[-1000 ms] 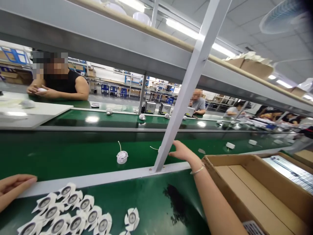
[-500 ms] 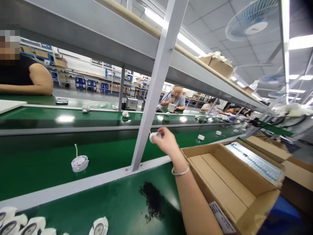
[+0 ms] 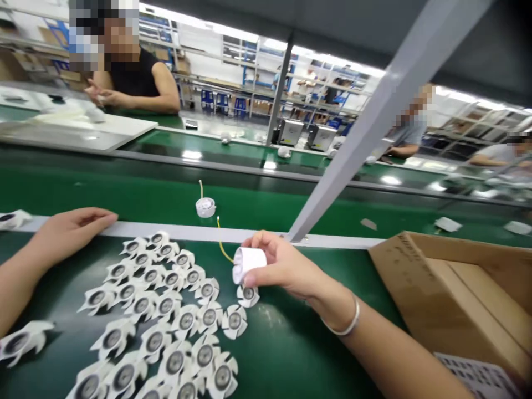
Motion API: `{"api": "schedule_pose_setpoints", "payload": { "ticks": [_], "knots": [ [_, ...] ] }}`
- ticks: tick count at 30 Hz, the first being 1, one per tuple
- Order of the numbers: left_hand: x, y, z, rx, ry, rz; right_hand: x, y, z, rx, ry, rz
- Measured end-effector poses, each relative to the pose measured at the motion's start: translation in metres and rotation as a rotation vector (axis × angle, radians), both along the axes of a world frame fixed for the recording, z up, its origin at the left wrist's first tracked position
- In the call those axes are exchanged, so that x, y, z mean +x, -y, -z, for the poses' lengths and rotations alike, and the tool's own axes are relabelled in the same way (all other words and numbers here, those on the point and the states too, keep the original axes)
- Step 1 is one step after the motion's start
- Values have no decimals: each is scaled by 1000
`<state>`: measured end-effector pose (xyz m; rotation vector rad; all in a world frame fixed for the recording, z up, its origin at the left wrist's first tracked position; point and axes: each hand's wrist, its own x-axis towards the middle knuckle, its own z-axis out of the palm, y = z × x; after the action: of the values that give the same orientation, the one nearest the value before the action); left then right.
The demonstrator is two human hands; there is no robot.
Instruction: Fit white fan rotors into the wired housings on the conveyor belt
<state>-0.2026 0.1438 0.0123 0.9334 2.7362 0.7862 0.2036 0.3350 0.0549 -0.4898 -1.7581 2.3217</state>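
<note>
Between the thumb and fingers of my right hand (image 3: 276, 260) is a white round plastic housing (image 3: 252, 263), tipped on its side. A thin yellow wire with a small plug trails from it up and to the left. Below it on the green bench lie many small white fan impellers (image 3: 166, 305) with grey round hubs. My left hand (image 3: 75, 235) is by the pale rail on the left, fingers stretched out and holding nothing. Beyond the rail, another white housing (image 3: 205, 207) with an upright wire sits on the green belt.
A cardboard box (image 3: 399, 288) stands open at the right. A slanted metal post (image 3: 344, 160) rises from the rail (image 3: 257, 231). Across the belts a person in a black top (image 3: 137, 83) sits by a white board (image 3: 128, 130); others are further right.
The view has swung left and down. My right hand has brought the white housing from over the belt back above the bench. My left hand has come into view.
</note>
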Motion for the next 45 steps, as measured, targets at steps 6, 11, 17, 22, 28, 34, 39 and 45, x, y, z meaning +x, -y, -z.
{"api": "schedule_pose_setpoints", "payload": {
  "ticks": [6, 11, 17, 22, 28, 34, 39, 45],
  "knots": [
    [-2, -6, 12, 51, 84, -38, 0, -18, 11, 179, 115, 46],
    [-1, -4, 13, 103, 96, -23, 0, -19, 17, 67, 227, -54],
    [2, -3, 12, 132, 95, -14, 4, -14, 8, 394, 218, -188],
    [0, -3, 14, 157, 98, 6, 9, -17, -7, 856, 234, -347],
    [0, -2, 16, 163, 103, 5, 12, -13, -4, 1035, 233, -430],
    [3, -3, 13, 169, 100, 17, 19, 5, -3, 1322, 284, -350],
    [-3, -1, 17, 163, 112, 33, 17, 2, 8, 1494, 226, -250],
    [-8, 1, 22, 162, 132, 50, 10, -5, 21, 1421, 288, -206]
  ]
}}
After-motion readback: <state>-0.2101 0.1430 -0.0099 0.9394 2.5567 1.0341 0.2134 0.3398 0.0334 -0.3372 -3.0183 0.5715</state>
